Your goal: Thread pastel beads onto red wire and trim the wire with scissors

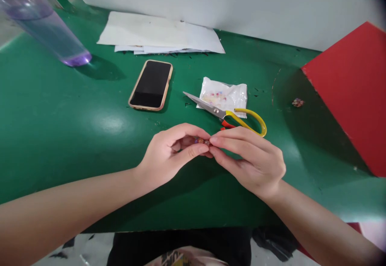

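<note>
Small coloured beads (200, 141) sit in a short row between my two hands, just above the green table. My left hand (173, 149) curls around them, thumb and fingers closed on the row. From the other side, my right hand (250, 157) pinches at the right end of the beads with its fingertips. Any thread through the beads is too fine to make out. Right behind my hands lie scissors (216, 111) with a yellow and a red handle, their blades pointing left. They overlap a small clear and white plastic packet (224, 95) with a few coloured bits inside.
A phone (152, 84) lies face up left of the packet. White papers (159, 34) rest against the back wall. A purple water bottle (45, 28) stands at the left, a red box (352, 93) at the right. Near the box is a small bead cluster (298, 102).
</note>
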A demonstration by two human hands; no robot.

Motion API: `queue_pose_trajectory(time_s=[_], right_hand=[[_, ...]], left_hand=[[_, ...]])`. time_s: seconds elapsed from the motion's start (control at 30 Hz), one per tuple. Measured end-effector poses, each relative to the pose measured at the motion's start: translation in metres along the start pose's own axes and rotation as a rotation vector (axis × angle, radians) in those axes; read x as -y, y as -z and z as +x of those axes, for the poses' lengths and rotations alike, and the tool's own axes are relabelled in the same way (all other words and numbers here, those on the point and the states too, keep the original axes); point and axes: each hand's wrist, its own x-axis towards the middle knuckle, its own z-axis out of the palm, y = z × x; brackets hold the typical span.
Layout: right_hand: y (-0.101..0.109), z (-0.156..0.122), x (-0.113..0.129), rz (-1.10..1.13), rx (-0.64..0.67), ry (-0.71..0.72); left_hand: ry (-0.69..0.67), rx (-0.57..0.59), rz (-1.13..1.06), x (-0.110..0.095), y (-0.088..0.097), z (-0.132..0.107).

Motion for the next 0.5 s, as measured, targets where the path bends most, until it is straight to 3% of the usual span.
queue_pose_trajectory(time_s=[0.2,0.5], right_hand=[[-0.003,-0.006,-0.001,0.015,-0.132,-0.086],[-0.002,-0.004,-0.006,0.225,-0.038,-0.119]], left_hand=[[0.188,-0.012,-0.248,0.003,-0.003,0.002],[0.303,0.064,-0.538,0.014,-0.003,0.005]])
